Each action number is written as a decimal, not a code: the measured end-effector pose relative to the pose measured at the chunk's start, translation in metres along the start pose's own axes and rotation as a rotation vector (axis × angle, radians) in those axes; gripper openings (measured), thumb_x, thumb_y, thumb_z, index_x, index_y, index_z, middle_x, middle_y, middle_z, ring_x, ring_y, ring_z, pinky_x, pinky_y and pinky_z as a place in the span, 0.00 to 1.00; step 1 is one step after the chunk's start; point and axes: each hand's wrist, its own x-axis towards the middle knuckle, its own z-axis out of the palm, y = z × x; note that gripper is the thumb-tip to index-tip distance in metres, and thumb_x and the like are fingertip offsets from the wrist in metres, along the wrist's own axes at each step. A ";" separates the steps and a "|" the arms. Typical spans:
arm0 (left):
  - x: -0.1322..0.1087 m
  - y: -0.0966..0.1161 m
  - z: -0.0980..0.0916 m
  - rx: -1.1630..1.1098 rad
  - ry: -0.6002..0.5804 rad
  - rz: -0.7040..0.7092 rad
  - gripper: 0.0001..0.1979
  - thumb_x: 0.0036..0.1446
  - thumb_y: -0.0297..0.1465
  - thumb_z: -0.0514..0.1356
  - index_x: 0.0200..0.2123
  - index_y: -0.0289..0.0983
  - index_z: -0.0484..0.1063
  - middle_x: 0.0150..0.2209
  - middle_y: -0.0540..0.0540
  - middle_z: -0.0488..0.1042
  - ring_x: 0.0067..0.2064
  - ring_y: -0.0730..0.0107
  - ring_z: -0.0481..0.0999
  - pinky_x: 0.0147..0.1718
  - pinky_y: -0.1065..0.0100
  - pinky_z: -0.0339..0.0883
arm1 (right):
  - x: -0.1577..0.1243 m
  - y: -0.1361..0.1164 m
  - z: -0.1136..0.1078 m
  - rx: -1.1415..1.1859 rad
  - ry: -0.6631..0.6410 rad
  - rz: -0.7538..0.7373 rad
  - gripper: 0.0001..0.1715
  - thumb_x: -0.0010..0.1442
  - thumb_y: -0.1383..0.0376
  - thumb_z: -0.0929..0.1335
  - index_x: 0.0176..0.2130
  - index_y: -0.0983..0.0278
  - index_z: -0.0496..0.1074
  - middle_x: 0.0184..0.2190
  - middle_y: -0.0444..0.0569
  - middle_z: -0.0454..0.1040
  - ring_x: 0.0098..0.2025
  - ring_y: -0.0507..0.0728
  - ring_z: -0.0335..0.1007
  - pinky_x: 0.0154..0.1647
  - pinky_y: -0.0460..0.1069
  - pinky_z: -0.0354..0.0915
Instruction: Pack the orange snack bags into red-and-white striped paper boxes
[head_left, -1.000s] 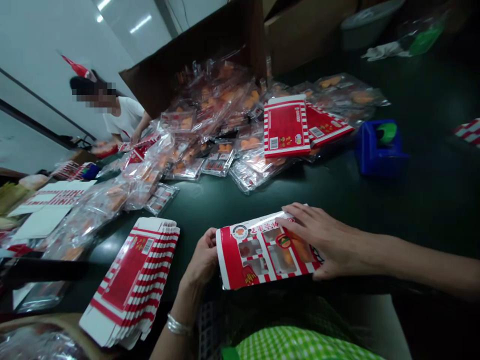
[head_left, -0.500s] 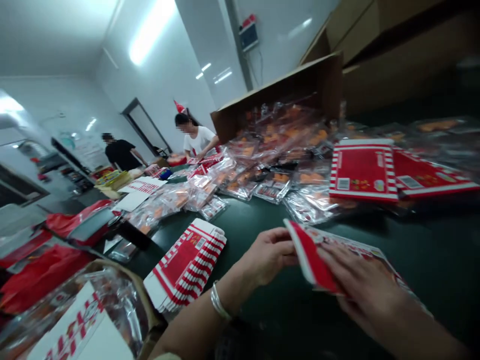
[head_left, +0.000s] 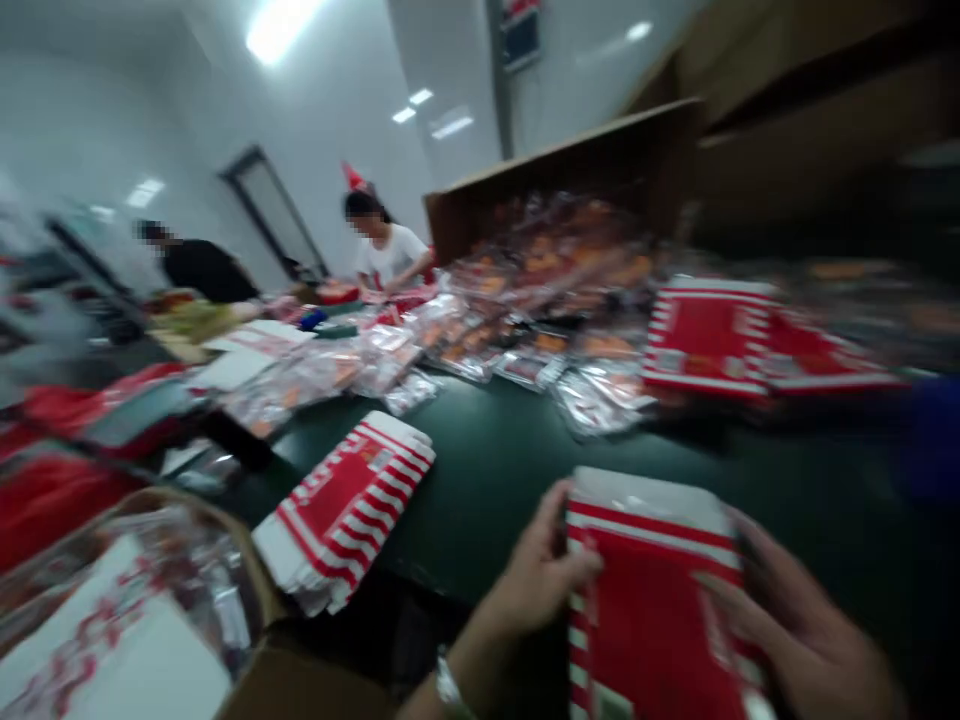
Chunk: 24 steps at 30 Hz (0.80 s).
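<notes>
Between my two hands is a red carton [head_left: 652,590] with red-and-white striped edges and a pale flap at its far end. My left hand [head_left: 551,570] grips its left edge, thumb on the printed face. On the opposite edge, my right hand [head_left: 787,600] has its thumb on the face and its fingers behind; motion blurs it. To the left, a fanned stack of flat striped cartons [head_left: 349,505] lies on the dark green table [head_left: 480,450]. Two more red cartons [head_left: 709,335] rest on clear packs beyond my hands.
Clear packs with orange contents [head_left: 540,270] spill from a cardboard box [head_left: 562,155] at the back. An open carton of packs [head_left: 255,560] stands at lower left, with white printed sheets [head_left: 127,640] on top. Two people work farther off, one in white [head_left: 390,255], one in black [head_left: 202,270].
The carton has turned from a slant to facing me, with its flap end away, and sits lower in view. My left hand now grips its side. The view has shifted slightly.
</notes>
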 end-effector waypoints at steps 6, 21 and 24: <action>-0.003 0.017 -0.018 0.395 0.011 -0.018 0.16 0.61 0.40 0.57 0.45 0.36 0.75 0.43 0.45 0.78 0.45 0.63 0.74 0.47 0.66 0.65 | -0.031 -0.017 -0.028 0.232 -0.250 0.208 0.28 0.57 0.51 0.69 0.54 0.59 0.70 0.48 0.50 0.76 0.45 0.61 0.75 0.42 0.52 0.74; 0.002 0.023 -0.002 0.291 0.026 -0.055 0.04 0.46 0.22 0.57 0.23 0.35 0.69 0.25 0.52 0.70 0.29 0.74 0.67 0.32 0.73 0.61 | -0.038 -0.044 -0.040 0.057 -0.241 -0.081 0.12 0.60 0.57 0.68 0.34 0.62 0.76 0.37 0.48 0.74 0.40 0.55 0.71 0.41 0.47 0.67; -0.007 0.024 0.002 0.355 -0.018 0.007 0.06 0.48 0.22 0.55 0.24 0.35 0.70 0.31 0.48 0.73 0.37 0.69 0.71 0.39 0.70 0.63 | -0.048 -0.046 -0.040 0.073 -0.205 0.008 0.15 0.61 0.54 0.67 0.33 0.62 0.76 0.40 0.49 0.75 0.43 0.56 0.72 0.43 0.47 0.67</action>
